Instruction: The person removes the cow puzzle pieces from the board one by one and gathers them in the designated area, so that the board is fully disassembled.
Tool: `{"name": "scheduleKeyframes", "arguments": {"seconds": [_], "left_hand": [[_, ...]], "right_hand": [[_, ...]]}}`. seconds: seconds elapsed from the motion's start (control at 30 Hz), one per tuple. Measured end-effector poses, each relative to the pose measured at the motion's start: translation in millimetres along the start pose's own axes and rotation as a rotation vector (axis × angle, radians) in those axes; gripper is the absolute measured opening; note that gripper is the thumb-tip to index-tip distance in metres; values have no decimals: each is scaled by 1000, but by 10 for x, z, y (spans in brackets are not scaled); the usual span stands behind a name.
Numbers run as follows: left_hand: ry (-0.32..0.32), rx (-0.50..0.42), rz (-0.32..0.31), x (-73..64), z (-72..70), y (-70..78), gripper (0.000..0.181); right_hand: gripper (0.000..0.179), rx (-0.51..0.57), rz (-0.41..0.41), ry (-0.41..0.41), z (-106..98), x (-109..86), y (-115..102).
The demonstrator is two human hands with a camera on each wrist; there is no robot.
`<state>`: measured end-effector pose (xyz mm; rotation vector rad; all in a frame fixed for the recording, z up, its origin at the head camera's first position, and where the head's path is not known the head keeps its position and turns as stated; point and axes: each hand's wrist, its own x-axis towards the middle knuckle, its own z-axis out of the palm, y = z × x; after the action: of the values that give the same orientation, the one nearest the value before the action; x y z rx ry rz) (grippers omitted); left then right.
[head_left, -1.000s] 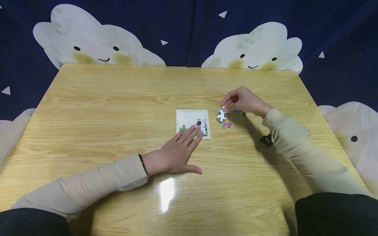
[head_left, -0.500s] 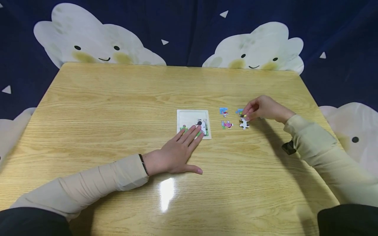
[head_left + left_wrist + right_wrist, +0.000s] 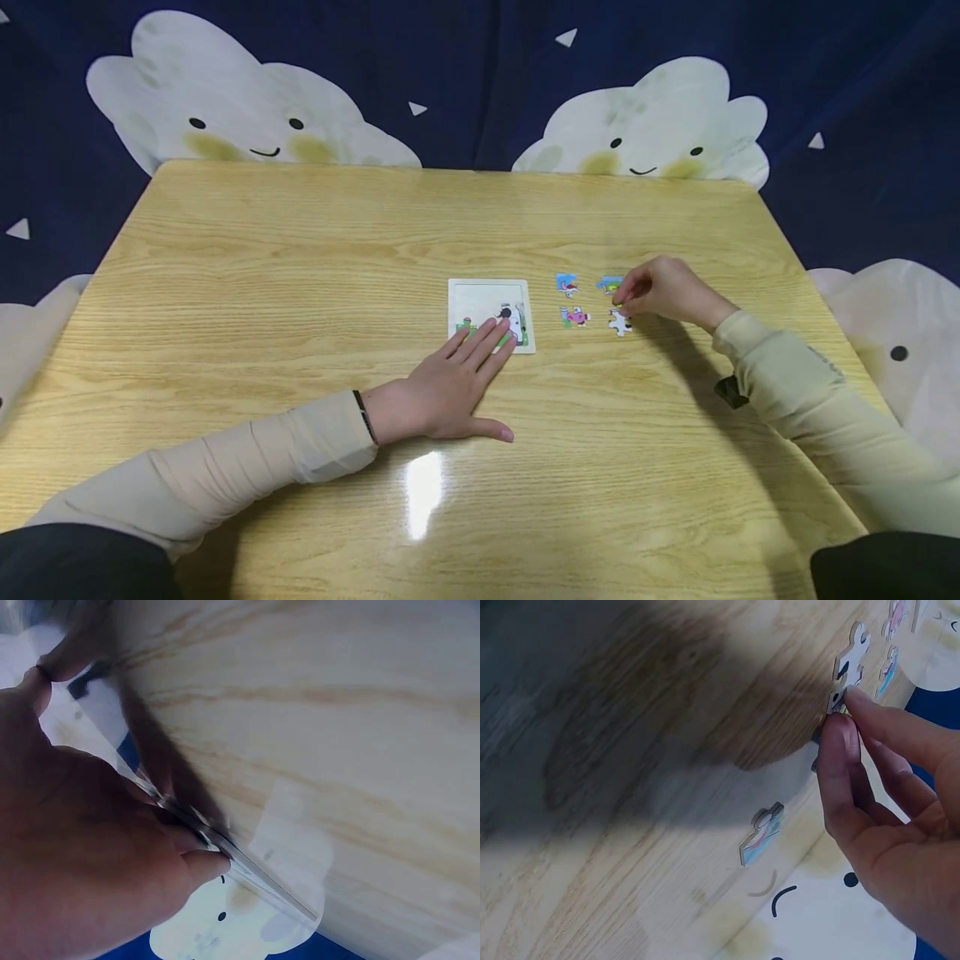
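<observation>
My left hand (image 3: 450, 396) rests flat with straight fingers on the lower part of a square puzzle board (image 3: 476, 297). Green pieces and a white-and-black animal picture show in the board beside the fingertips. Farther right, my right hand (image 3: 670, 287) pinches the edge of a mostly white jigsaw piece (image 3: 620, 322) between thumb and fingers. In the right wrist view, that white jigsaw piece (image 3: 850, 660) sticks out past the fingertips, at or just above the table; I cannot tell which. The left wrist view shows the left hand (image 3: 97, 847) over the board's edge.
Left of the right hand lie a pink jigsaw piece (image 3: 576, 317) and a blue-and-red one (image 3: 567, 285). A blue-and-green piece (image 3: 609, 284) lies by its fingertips. Another light-blue piece (image 3: 762, 836) shows in the right wrist view. A cloud-printed dark blue cloth (image 3: 480, 83) hangs behind the table (image 3: 300, 250).
My right hand has carried the white jigsaw piece to the right, then slightly toward me, uncovering the blue-and-red piece. The left hand stays in place.
</observation>
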<state>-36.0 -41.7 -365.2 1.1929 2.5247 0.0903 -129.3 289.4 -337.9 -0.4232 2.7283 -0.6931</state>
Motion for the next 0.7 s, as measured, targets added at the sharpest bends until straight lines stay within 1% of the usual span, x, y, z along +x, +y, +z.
{"name": "scheduleKeyframes", "arguments": {"seconds": [0.23,0.43,0.57,0.7], "left_hand": [[11,-3,8,-4,-4,1,109],[14,-12,12,1,1,-3,108],[15,-10,17,0,3,1,108],[37,-3,25,-17,13,17,107]], "right_hand": [[8,-35,-32,14,-7,-14,-26],[9,-36,-91,38,7,14,-150],[8,11,-132,25,85,89,-273],[7,76,-168,4,180,197,-448]]}}
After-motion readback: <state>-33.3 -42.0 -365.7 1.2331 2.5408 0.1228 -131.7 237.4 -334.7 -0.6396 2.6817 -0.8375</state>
